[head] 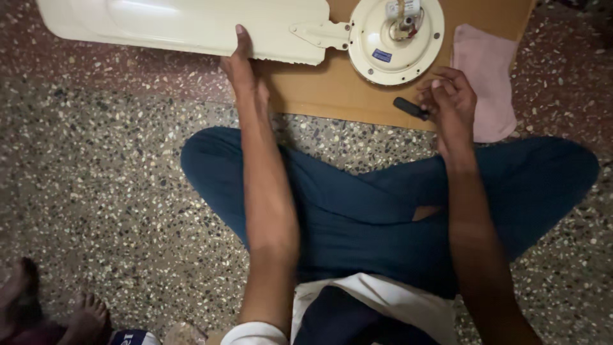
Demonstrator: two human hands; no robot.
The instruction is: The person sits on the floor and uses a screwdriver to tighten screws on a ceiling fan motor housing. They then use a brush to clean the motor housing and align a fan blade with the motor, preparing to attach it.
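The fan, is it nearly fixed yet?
Not nearly, by the look of it. The fan motor lies on cardboard with one blade attached. The left hand steadies that blade; the right hand holds a black tool. Other blades aren't visible.

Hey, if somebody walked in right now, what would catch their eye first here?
Probably the cream ceiling fan blade across the top, joined to the round motor housing on a cardboard sheet. The left hand presses the blade's edge, while the right hand holds a small black tool beside a pink cloth.
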